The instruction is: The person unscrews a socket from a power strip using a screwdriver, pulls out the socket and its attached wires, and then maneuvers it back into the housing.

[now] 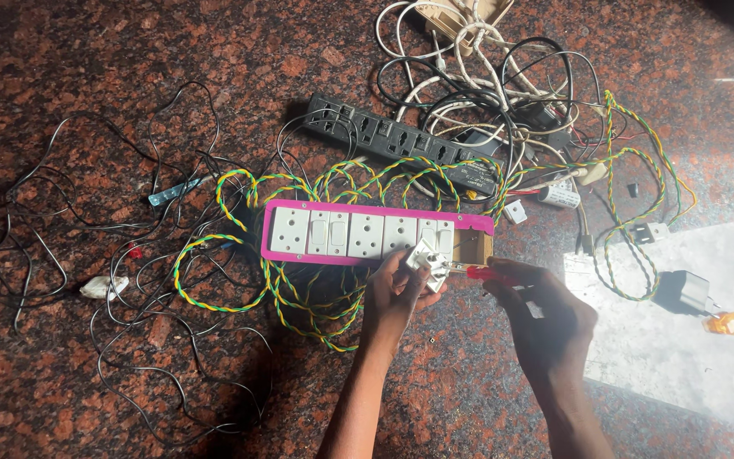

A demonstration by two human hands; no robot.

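Note:
A pink-framed extension board (367, 231) with white sockets and switches lies on the reddish granite surface. Its right end is open, showing a wooden box cavity (474, 246). My left hand (394, 293) holds a white socket module (428, 262) lifted out near that open end. My right hand (545, 314) grips a red-handled screwdriver (484, 273) whose tip points at the module. Twisted yellow-green wire (299, 293) loops around and under the board.
A black power strip (401, 140) lies behind the board. White and black cables (486, 76) tangle at the back right. Thin black wires (87, 221) sprawl on the left. A pale slab (690, 340) at right carries a black adapter (681, 291) and an orange piece (725, 323).

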